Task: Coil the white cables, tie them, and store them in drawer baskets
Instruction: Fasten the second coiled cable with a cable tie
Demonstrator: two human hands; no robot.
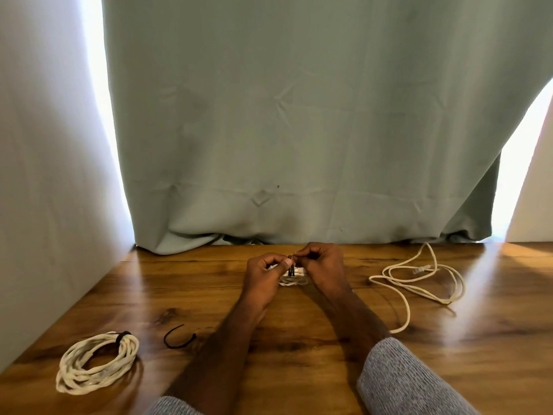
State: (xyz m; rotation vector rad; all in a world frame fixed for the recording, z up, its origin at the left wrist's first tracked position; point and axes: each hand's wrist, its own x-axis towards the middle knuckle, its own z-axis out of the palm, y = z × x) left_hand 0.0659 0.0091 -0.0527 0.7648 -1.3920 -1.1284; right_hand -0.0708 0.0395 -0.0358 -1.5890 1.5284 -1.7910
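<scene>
Cinching a black tie (291, 268) round the small coiled cable (293, 280), both my left hand (264, 274) and right hand (318, 265) pinch it at twelve o'clock. One tied coil (98, 362) lies at eight, a spare tie (179, 336) beside it; a loose cable (419, 283) waits at two. No drawer baskets visible.

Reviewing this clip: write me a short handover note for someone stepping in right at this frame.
Left hand and right hand both grip a small coiled cable mid-table, pinching a black tie around it; the tie is not visibly fastened.
Done: one big coil, already tied, lies front left.
Spare tie lies beside it.
Left: finish this tie, then coil and tie the loose cable on the right, then store all three. No drawer baskets are in view.
</scene>
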